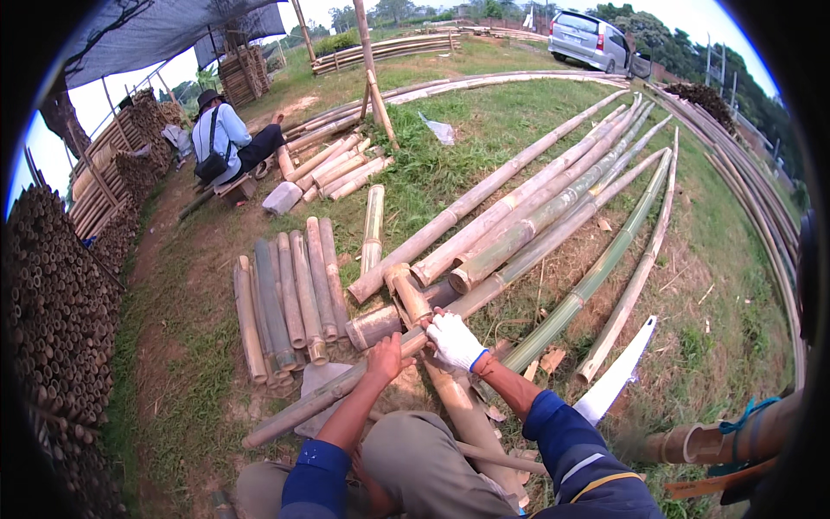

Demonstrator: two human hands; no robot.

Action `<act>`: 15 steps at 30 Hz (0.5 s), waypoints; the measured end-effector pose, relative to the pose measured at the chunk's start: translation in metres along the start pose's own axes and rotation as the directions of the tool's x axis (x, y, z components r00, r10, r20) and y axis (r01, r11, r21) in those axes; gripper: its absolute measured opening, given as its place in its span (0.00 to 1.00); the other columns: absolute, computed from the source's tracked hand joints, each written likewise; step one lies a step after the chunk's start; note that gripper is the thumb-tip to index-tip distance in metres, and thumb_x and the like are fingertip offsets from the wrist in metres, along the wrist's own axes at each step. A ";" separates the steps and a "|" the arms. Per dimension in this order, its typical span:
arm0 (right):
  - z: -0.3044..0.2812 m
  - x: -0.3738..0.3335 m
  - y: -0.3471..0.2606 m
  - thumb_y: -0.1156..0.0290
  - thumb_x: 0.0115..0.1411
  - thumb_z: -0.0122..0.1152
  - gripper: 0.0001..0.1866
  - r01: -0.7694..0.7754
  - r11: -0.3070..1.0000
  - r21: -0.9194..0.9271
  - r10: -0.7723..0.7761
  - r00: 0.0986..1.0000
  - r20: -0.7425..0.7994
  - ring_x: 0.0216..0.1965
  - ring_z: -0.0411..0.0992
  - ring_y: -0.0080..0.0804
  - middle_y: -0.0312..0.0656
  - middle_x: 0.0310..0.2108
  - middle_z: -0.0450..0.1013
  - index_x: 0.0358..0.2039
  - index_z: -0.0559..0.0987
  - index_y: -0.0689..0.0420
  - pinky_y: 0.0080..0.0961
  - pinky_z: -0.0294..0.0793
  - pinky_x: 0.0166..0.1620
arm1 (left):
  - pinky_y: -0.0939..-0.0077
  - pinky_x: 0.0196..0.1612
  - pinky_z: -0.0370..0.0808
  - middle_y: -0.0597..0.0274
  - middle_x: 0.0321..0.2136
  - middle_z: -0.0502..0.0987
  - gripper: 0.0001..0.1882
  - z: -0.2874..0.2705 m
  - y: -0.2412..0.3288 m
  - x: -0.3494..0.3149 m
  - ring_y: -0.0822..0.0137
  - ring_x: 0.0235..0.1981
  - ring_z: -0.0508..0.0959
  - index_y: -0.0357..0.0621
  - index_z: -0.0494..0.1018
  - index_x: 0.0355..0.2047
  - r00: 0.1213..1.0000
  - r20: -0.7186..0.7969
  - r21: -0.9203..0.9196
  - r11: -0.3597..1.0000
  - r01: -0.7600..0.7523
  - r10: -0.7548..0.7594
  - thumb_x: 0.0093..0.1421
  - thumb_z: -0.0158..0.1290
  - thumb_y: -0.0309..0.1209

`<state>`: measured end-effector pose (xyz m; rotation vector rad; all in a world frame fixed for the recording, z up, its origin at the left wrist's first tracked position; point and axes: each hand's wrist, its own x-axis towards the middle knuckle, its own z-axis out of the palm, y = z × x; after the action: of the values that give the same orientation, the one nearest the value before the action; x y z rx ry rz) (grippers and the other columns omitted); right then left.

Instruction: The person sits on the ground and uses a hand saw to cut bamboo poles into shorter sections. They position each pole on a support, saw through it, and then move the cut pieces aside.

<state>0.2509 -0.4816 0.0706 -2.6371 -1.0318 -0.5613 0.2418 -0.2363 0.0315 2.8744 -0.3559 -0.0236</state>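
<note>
A long bamboo pole (316, 398) slants across in front of my knees, from the lower left toward the upper right. Bare, my left hand (388, 360) is closed around it. Just to the right, my right hand (453, 339), in a white knit glove, grips the same pole; its fingers curl over the top. Under and beyond the pole are short thick bamboo pieces (373, 329), one upright-leaning piece (408, 292) among them. A thick bamboo length (467, 417) lies beneath the pole by my right knee. The white, blade-like saw (619, 374) stands to the right of my forearm.
Cut bamboo lengths (298, 290) lie in a row at the left. Long poles (519, 212) spread over the grass ahead. Stacked bamboo (60, 320) lines the far left. Another person (226, 138) sits farther back. A silver car (590, 41) is parked behind. Bamboo with blue ties (718, 441) is at the right.
</note>
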 end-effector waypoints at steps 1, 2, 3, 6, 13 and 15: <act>-0.008 -0.024 0.001 0.65 0.61 0.68 0.33 -0.044 0.996 0.081 0.051 0.995 -0.082 0.63 0.70 0.60 0.54 0.54 0.74 0.66 0.74 0.59 0.56 0.71 0.61 | 0.44 0.54 0.80 0.44 0.49 0.82 0.50 0.001 0.005 -0.002 0.40 0.51 0.83 0.46 0.65 0.68 1.000 -0.022 -0.019 1.000 -0.005 0.004 0.55 0.73 0.59; -0.020 -0.048 -0.008 0.67 0.61 0.68 0.33 -0.087 0.986 0.142 0.103 0.989 -0.107 0.65 0.68 0.62 0.55 0.58 0.74 0.67 0.74 0.59 0.57 0.69 0.64 | 0.44 0.53 0.81 0.44 0.49 0.82 0.51 -0.002 0.001 -0.009 0.40 0.51 0.84 0.47 0.65 0.69 0.999 -0.048 -0.034 0.999 0.012 -0.014 0.55 0.72 0.60; -0.029 -0.079 -0.012 0.68 0.61 0.69 0.34 -0.195 0.967 0.165 0.210 0.974 -0.080 0.66 0.67 0.61 0.54 0.60 0.73 0.68 0.73 0.58 0.56 0.68 0.66 | 0.44 0.53 0.81 0.44 0.49 0.82 0.51 -0.008 0.003 -0.011 0.41 0.51 0.84 0.49 0.65 0.70 0.998 -0.040 -0.031 0.999 0.044 -0.045 0.54 0.72 0.61; -0.056 -0.186 -0.018 0.72 0.60 0.69 0.35 -0.612 0.783 0.116 0.622 0.761 -0.184 0.62 0.70 0.60 0.56 0.57 0.73 0.69 0.73 0.60 0.50 0.71 0.64 | 0.45 0.54 0.81 0.44 0.49 0.82 0.54 -0.021 0.014 -0.014 0.41 0.51 0.83 0.53 0.63 0.72 0.995 -0.014 -0.045 0.995 0.094 -0.095 0.53 0.72 0.64; -0.062 -0.408 -0.030 0.61 0.53 0.79 0.34 -0.965 0.187 -0.186 0.979 0.167 0.115 0.60 0.70 0.68 0.56 0.56 0.72 0.57 0.77 0.63 0.55 0.75 0.61 | 0.45 0.59 0.78 0.44 0.52 0.81 0.52 -0.028 0.031 0.001 0.42 0.55 0.82 0.54 0.64 0.72 0.995 0.061 -0.057 0.995 0.083 -0.079 0.53 0.74 0.58; -0.058 -0.409 -0.033 0.61 0.52 0.80 0.33 -0.927 0.234 -0.294 0.972 0.230 0.050 0.60 0.69 0.67 0.55 0.57 0.71 0.55 0.79 0.63 0.56 0.74 0.62 | 0.46 0.59 0.78 0.45 0.53 0.81 0.50 -0.029 0.034 0.003 0.42 0.56 0.82 0.53 0.65 0.71 0.989 0.101 -0.065 0.991 0.118 -0.111 0.54 0.75 0.54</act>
<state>-0.0627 -0.7219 -0.0544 -2.8490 0.8430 -0.0207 0.2384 -0.2623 0.0685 2.8261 -0.2031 -0.1939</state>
